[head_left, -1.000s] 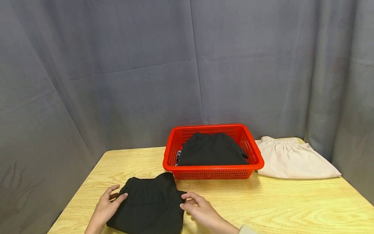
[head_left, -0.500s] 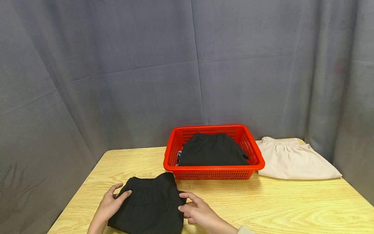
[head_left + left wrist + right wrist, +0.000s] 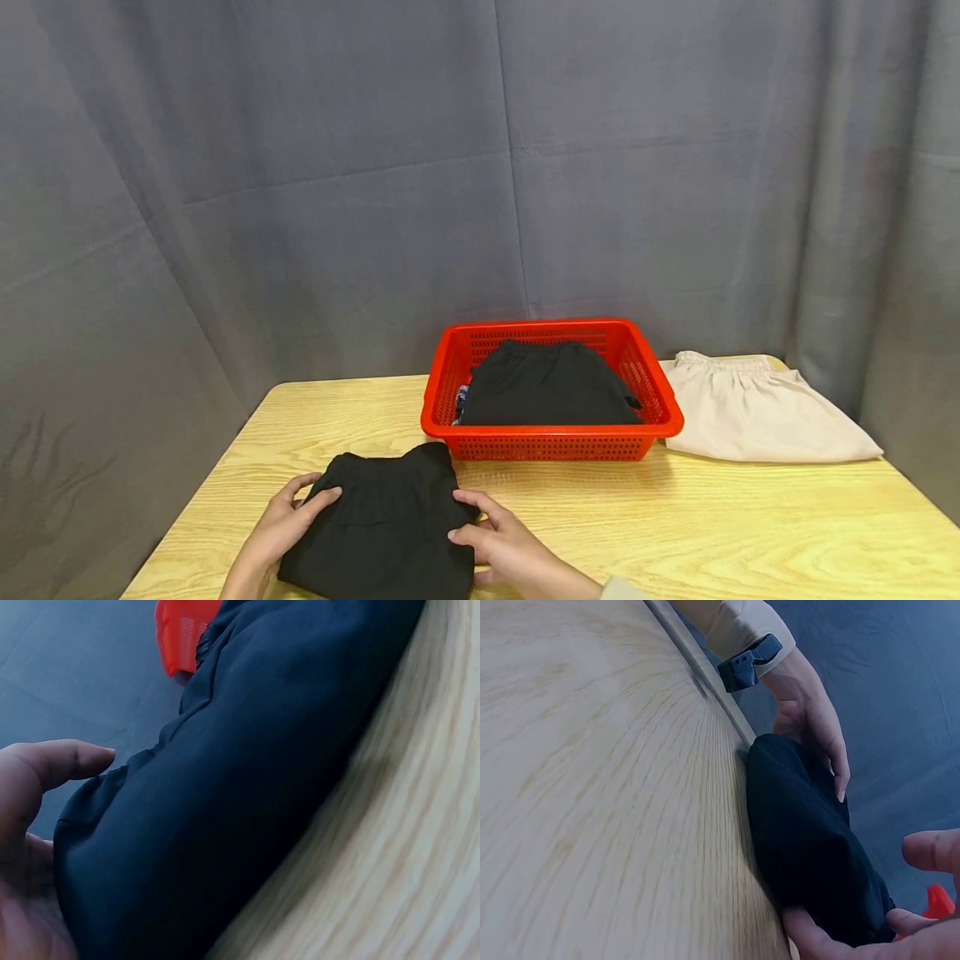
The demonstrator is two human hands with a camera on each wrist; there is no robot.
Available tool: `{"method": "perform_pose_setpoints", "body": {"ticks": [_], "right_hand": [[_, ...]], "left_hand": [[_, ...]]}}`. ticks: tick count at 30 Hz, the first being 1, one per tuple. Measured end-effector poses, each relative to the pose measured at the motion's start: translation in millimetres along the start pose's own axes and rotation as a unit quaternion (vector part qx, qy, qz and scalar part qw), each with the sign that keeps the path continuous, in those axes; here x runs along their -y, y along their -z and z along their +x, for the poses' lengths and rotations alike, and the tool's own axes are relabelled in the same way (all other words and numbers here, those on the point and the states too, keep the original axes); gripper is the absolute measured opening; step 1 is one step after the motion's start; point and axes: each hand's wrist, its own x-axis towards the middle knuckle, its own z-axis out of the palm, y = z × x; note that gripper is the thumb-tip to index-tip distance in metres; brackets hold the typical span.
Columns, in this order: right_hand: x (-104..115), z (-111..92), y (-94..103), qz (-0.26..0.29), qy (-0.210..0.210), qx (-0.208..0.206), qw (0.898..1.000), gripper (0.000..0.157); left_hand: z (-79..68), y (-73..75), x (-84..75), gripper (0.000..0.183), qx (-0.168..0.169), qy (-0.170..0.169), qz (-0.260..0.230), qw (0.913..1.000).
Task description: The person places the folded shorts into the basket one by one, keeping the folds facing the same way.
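1. Black garment (image 3: 382,525), folded, gathered waistband away from me: on the near part of the table (image 3: 712,517), in front and left of the red basket (image 3: 551,431).
2. Left hand (image 3: 279,527): curled round left edge, thumb over the cloth; hidden fingers, so can't tell how firm.
3. Right hand (image 3: 508,546): thumb over the right edge, one finger tucked underneath per right wrist view. Pinching cloth, index reaching forward.
4. Step, my read: squaring or taking up the folded bundle by both sides.
5. To do it well, I'd get fingers under every layer on both sides before any lift; a top-only pinch could let the fold slump.
6. Right edge looks ragged, so I'd tuck that loose corner in first.
7. Keep both hands level, light inward pressure; too much probably bunches the middle.
8. Dark folded cloth (image 3: 551,387) in basket, beige garment (image 3: 765,417) to its right: leave both alone.
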Motion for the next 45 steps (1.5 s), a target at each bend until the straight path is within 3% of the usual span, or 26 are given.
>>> {"method": "perform_pose_setpoints", "body": {"ticks": [5, 11, 17, 23, 31, 35, 38, 41, 45], "right_hand": [[0, 1, -2.3, -0.002, -0.011, 0.004, 1.0, 0.062], [0, 6, -3.0, 0.002, -0.016, 0.01, 1.0, 0.062], [0, 6, -5.4, 0.002, -0.02, 0.014, 1.0, 0.06], [0, 5, -4.5, -0.003, -0.019, 0.02, 1.0, 0.058], [-4, 5, -1.1, 0.013, 0.012, 0.062, 0.998, 0.065], [-6, 4, 1.8, -0.022, 0.045, 0.067, 0.996, 0.066], [-7, 3, 3.8, -0.034, 0.064, 0.072, 0.995, 0.067], [-7, 4, 5.6, -0.004, 0.068, 0.089, 0.994, 0.069], [-8, 4, 7.5, 0.017, 0.075, 0.106, 0.991, 0.071]], "left_hand": [[-3.2, -2.0, 0.6, 0.067, 0.01, 0.003, -0.037, 0.9993], [-6.7, -3.7, -2.2, 0.066, 0.02, -0.002, -0.037, 0.9991], [-10.0, -7.4, -1.4, 0.068, 0.033, 0.02, -0.059, 0.9975], [-14.8, -6.7, 0.1, 0.072, 0.081, 0.025, -0.091, 0.9922], [-21.3, -3.7, -1.2, 0.077, 0.146, 0.011, -0.128, 0.9809], [-23.4, -1.5, -0.3, 0.078, 0.174, 0.004, -0.138, 0.9749], [-26.1, -2.3, -1.2, 0.08, 0.18, 0.014, -0.155, 0.9713], [-29.3, -3.9, -2.3, 0.084, 0.182, 0.014, -0.169, 0.9684], [-32.2, -4.8, -1.7, 0.089, 0.188, -0.022, -0.164, 0.9682]]}}
